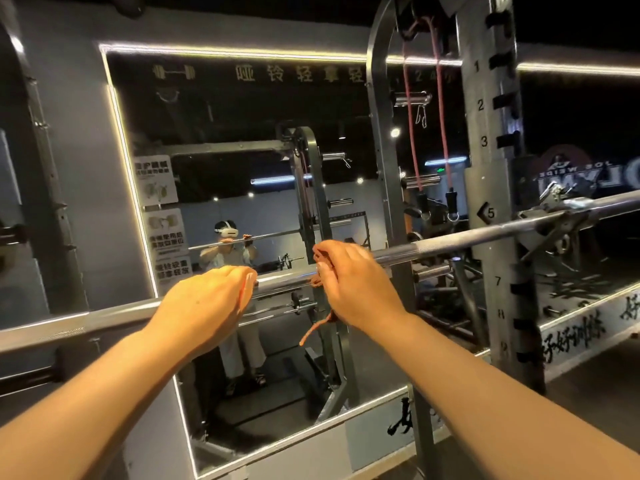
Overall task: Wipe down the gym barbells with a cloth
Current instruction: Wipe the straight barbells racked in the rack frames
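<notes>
- Head view, bar position: the long chrome steel barbell (450, 242) lies across the grey numbered rack upright (491, 168), racked within reach, so neither hand has to carry its weight.
- Left hand (204, 303): fingers curl over the top of the bar, probably to stop it rolling. Whether they also nip the cloth end cannot be told.
- Right hand (356, 282): fingers are bunched, pinching the rust-red cloth strip (317, 329) against the bar; the loose tail hangs below.
- Wall mirror (242, 150): reflects the same two-handed hold.
</notes>
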The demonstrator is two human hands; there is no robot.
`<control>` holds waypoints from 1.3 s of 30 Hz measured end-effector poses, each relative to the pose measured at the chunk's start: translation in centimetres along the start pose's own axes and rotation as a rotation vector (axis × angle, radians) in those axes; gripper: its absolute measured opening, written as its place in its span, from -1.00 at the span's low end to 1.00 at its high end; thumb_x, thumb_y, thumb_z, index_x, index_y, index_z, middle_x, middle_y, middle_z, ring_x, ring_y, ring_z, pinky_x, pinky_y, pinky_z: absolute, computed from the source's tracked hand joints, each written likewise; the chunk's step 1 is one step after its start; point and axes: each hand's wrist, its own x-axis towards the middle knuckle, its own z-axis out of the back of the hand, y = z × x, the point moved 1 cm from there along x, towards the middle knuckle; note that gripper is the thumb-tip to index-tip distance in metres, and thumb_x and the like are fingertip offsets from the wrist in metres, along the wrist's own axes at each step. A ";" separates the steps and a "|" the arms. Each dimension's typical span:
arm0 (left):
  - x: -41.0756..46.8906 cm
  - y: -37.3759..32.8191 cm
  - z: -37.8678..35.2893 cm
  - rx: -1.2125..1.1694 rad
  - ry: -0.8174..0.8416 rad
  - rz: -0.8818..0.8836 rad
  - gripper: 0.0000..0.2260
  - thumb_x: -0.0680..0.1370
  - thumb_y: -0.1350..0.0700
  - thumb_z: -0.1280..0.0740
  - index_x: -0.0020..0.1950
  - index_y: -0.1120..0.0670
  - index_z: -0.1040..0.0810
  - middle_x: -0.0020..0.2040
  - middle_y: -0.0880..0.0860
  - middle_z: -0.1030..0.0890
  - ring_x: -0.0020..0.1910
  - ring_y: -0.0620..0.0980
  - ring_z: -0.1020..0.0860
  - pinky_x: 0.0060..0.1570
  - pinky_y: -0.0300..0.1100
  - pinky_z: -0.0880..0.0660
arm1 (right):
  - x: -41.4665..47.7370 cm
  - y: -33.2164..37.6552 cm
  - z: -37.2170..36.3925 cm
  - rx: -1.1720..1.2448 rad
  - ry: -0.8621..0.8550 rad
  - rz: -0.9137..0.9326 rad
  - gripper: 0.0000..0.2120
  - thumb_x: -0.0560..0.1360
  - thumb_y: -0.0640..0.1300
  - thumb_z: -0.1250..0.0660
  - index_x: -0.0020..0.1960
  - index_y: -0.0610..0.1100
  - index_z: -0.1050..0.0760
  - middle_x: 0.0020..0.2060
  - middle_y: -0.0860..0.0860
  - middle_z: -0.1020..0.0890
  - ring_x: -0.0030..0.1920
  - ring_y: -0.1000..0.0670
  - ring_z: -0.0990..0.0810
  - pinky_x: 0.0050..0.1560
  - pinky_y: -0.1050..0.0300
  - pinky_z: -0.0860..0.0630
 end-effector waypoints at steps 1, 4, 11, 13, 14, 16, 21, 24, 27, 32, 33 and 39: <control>-0.1 0.1 0.1 -0.005 0.004 -0.010 -0.64 0.69 -0.01 -0.20 0.49 0.00 -0.38 0.33 0.03 -0.58 0.22 -0.01 -0.62 0.19 -0.12 -0.58 | 0.1 -0.4 0.5 -0.001 0.029 0.045 -0.72 0.69 -0.03 -0.22 0.37 -0.05 -0.50 0.19 0.06 -0.63 0.22 0.01 -0.52 0.25 0.09 -0.43; -0.5 0.0 0.7 0.015 -0.001 -0.037 -0.65 0.70 0.01 -0.19 0.49 -0.03 -0.37 0.32 -0.01 -0.58 0.19 -0.03 -0.63 0.15 -0.14 -0.59 | 0.5 -4.1 2.2 -0.084 -0.041 0.010 -0.72 0.67 0.07 -0.21 0.28 0.04 -0.58 0.07 0.14 -0.68 0.10 0.08 -0.61 0.26 -0.04 -0.50; -1.9 2.1 0.6 0.056 -0.044 -0.001 -0.75 0.71 -0.03 -0.15 0.34 -0.02 -0.45 0.18 -0.02 -0.62 0.07 -0.03 -0.63 0.08 -0.12 -0.62 | 0.5 -0.9 0.0 -0.109 -0.136 -0.269 -0.66 0.68 -0.07 -0.02 0.11 -0.13 -0.56 -0.02 -0.01 -0.61 0.07 -0.08 -0.54 0.19 -0.04 -0.47; -1.8 1.6 0.5 0.064 -0.072 -0.017 -0.77 0.72 -0.06 -0.08 0.23 -0.02 -0.46 0.06 -0.03 -0.61 -0.04 -0.05 -0.62 -0.03 -0.14 -0.62 | 0.4 3.3 -1.8 -0.035 -0.039 -0.103 -0.69 0.64 -0.11 -0.09 0.19 -0.15 -0.56 0.07 -0.04 -0.64 0.14 -0.09 -0.54 0.23 -0.01 -0.45; -1.8 1.4 0.5 0.067 -0.085 -0.022 -0.76 0.72 -0.07 -0.05 0.20 -0.03 -0.46 0.03 -0.04 -0.61 -0.07 -0.05 -0.61 -0.08 -0.13 -0.62 | 0.3 4.9 -2.6 0.010 0.019 -0.010 -0.68 0.64 -0.13 -0.13 0.28 -0.15 -0.55 0.17 -0.05 -0.63 0.23 -0.08 -0.51 0.32 -0.02 -0.42; -1.9 1.5 0.5 0.068 -0.093 -0.033 -0.76 0.72 -0.08 -0.06 0.21 -0.03 -0.47 0.05 -0.04 -0.61 -0.06 -0.04 -0.61 -0.14 -0.16 -0.59 | 0.4 6.3 -3.0 0.085 0.122 0.125 -0.64 0.68 -0.10 -0.19 0.45 -0.07 -0.48 0.37 -0.01 -0.55 0.42 -0.03 -0.42 0.50 -0.02 -0.31; -3.2 3.4 1.3 0.095 0.002 -0.018 -0.66 0.71 -0.06 -0.15 0.48 -0.05 -0.35 0.30 -0.01 -0.59 0.14 -0.02 -0.64 0.08 -0.09 -0.63 | 1.5 0.2 -0.4 -0.033 -0.027 -0.054 -0.63 0.66 0.12 -0.11 0.34 0.07 -0.56 0.15 0.09 -0.67 0.18 0.03 -0.59 0.33 -0.15 -0.45; -4.2 4.4 1.7 0.114 -0.002 0.009 -0.69 0.71 -0.05 -0.16 0.44 -0.02 -0.39 0.26 0.00 -0.61 0.13 -0.02 -0.64 0.08 -0.07 -0.64 | 2.0 -0.8 -0.3 -0.113 -0.031 -0.305 -0.71 0.70 0.03 -0.06 0.11 0.00 -0.55 -0.02 0.01 -0.62 0.02 -0.04 -0.54 0.10 -0.03 -0.46; -4.2 4.1 1.6 0.092 -0.010 0.046 -0.75 0.73 -0.06 -0.06 0.26 -0.01 -0.45 0.09 -0.01 -0.61 -0.03 -0.03 -0.61 0.01 -0.08 -0.63 | 2.5 4.0 -2.1 -0.179 0.008 -0.312 -0.72 0.69 -0.05 -0.05 0.07 -0.11 -0.51 -0.01 -0.05 -0.59 -0.02 -0.09 -0.52 -0.01 0.03 -0.45; -4.1 4.3 1.1 0.071 -0.074 0.054 -0.66 0.72 -0.10 0.02 0.17 0.00 -0.50 -0.03 -0.03 -0.60 -0.14 -0.03 -0.61 -0.12 -0.09 -0.62 | 1.8 11.8 -4.9 0.035 0.225 0.089 -0.69 0.69 -0.04 -0.13 0.36 -0.02 -0.50 0.24 -0.02 -0.60 0.25 -0.09 -0.51 0.26 -0.08 -0.48; -4.2 4.6 1.0 0.072 -0.068 0.033 -0.70 0.72 -0.09 -0.03 0.20 0.00 -0.49 0.00 -0.03 -0.61 -0.12 -0.04 -0.61 -0.11 -0.09 -0.63 | 1.9 11.6 -4.5 0.051 0.257 0.121 -0.68 0.70 0.00 -0.14 0.40 0.02 -0.48 0.28 0.02 -0.59 0.28 -0.06 -0.50 0.29 -0.07 -0.47; -6.1 7.0 1.7 0.102 -0.025 -0.001 -0.77 0.71 -0.06 -0.13 0.28 -0.02 -0.45 0.08 -0.03 -0.61 -0.05 -0.06 -0.60 -0.02 -0.11 -0.62 | 2.1 4.0 -0.9 -0.088 0.082 -0.193 -0.69 0.69 0.00 -0.11 0.23 -0.05 -0.58 0.01 -0.03 -0.64 0.02 -0.08 -0.58 0.07 -0.06 -0.51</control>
